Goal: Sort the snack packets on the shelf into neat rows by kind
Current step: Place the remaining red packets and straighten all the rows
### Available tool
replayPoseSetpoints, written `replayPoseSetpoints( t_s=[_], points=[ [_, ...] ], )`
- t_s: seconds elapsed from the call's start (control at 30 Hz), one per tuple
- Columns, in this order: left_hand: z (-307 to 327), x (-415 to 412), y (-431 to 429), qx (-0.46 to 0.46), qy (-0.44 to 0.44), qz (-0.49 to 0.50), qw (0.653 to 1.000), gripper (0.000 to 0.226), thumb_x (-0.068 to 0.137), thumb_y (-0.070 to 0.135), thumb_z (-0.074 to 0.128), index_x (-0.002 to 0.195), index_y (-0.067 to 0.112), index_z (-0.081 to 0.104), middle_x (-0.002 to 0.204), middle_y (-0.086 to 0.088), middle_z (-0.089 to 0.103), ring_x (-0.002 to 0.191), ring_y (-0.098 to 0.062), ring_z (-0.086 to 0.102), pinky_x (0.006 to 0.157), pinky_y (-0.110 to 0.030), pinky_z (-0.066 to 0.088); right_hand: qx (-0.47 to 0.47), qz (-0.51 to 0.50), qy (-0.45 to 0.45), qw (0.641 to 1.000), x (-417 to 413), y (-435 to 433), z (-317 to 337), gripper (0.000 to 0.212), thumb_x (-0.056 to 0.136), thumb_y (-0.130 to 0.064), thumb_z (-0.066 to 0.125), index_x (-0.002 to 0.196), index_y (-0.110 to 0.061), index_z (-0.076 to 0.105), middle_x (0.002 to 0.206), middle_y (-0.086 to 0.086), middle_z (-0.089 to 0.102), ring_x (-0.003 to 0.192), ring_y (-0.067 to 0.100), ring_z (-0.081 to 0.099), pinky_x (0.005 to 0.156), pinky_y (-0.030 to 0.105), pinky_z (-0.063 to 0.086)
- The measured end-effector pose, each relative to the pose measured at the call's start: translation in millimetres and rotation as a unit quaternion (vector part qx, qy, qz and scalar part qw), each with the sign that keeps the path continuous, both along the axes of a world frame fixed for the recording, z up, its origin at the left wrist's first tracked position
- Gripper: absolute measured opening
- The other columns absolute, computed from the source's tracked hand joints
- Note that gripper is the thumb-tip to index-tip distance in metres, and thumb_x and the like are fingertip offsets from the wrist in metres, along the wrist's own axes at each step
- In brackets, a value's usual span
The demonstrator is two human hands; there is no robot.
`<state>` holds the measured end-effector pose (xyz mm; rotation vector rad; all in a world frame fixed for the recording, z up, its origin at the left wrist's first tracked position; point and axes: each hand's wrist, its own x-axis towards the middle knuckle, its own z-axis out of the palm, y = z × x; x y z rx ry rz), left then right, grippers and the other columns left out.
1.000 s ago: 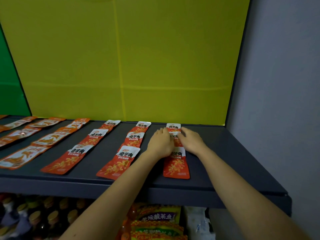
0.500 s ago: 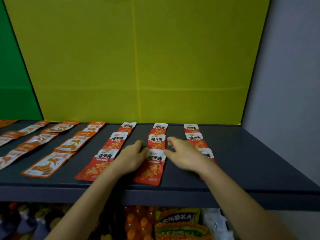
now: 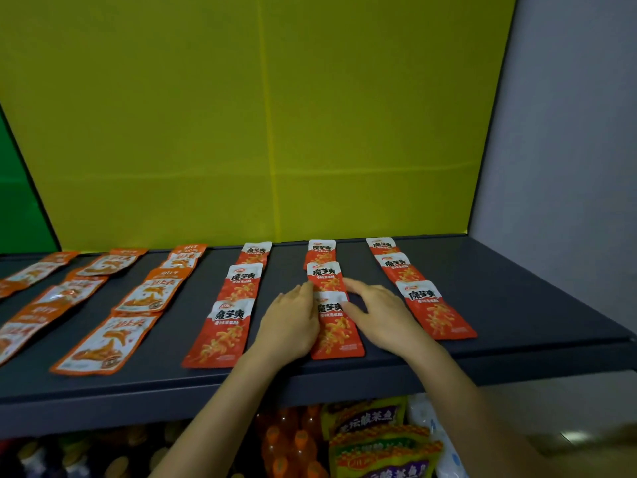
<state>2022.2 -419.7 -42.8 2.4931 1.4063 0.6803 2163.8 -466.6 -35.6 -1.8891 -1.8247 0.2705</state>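
At the bottom of the frame, under the shelf, orange drink bottles (image 3: pixel 286 446) are seen beside yellow-and-purple bags (image 3: pixel 375 439), with dark capped bottles (image 3: pixel 69 457) at lower left.

Above them, two forearms are stretched over the front lip of the dark grey shelf (image 3: pixel 517 305). The left hand (image 3: pixel 291 326) is laid flat against the left edge of the front red packet (image 3: pixel 339 332) in the middle red row, its fingers straight and close together. The right hand (image 3: pixel 382 319) is set at that packet's right edge, its fingers extended and slightly spread, with nothing gripped (whether the palm is resting on the shelf cannot be told).

Just behind, the second packet (image 3: pixel 325 276) and the rear packet (image 3: pixel 321 250) of the same row are lined up toward the back, each overlapped a little by the one in front. This row is flanked by the left red row (image 3: pixel 220 332) and the right red row (image 3: pixel 436 313), three packets each. Further left in the frame, orange-and-white packets (image 3: pixel 103 343) are laid out in several slanting rows of their own.

At the back, the shelf is closed by a yellow panel (image 3: pixel 241 115), with a green panel (image 3: pixel 17 201) at far left and a pale grey wall (image 3: pixel 568 132) at right.
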Motion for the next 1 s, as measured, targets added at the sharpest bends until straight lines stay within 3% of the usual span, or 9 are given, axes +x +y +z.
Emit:
replayPoseSetpoints(
  t_s=[0.27,0.57,0.9,1.0],
  points=[
    [0,3,13,-0.072,-0.066,0.001,0.995,0.025,0.095,0.017,0.036,0.114,0.005,0.046,0.119,-0.013,0.055,0.113,-0.03,0.049,0.093,-0.04,0.042,-0.015,0.004,0.077,0.997,-3,3,13,0.042,0.098,-0.028,0.042,0.138,-0.015,0.041,0.139,0.003,0.05,0.13,0.02,0.044,0.104,0.032,0.036],
    [25,29,45,-0.153,-0.061,0.083,0.983,0.035,0.098,0.015,0.032,0.125,-0.007,0.032,0.133,-0.028,0.045,0.123,-0.04,0.043,0.095,-0.04,0.037,-0.044,-0.043,0.042,0.997,-13,50,13,0.04,0.099,-0.027,0.036,0.13,-0.002,0.04,0.135,0.019,0.05,0.126,0.035,0.044,0.1,0.045,0.039],
    [17,36,44,-0.091,-0.021,0.1,0.991,0.039,0.092,0.013,0.041,0.125,-0.006,0.034,0.129,-0.027,0.05,0.121,-0.041,0.046,0.094,-0.042,0.037,-0.007,-0.047,0.001,0.999,-11,58,1,0.035,0.098,-0.027,0.036,0.127,-0.01,0.045,0.126,0.013,0.056,0.118,0.032,0.051,0.094,0.041,0.041],
    [17,36,44,-0.102,-0.047,0.094,0.989,0.036,0.092,0.012,0.041,0.122,-0.006,0.035,0.127,-0.027,0.051,0.118,-0.041,0.047,0.091,-0.043,0.038,0.001,-0.047,0.013,0.999,-11,59,-1,0.034,0.098,-0.027,0.037,0.126,-0.009,0.046,0.127,0.013,0.057,0.118,0.031,0.051,0.094,0.041,0.042]
  ],
)
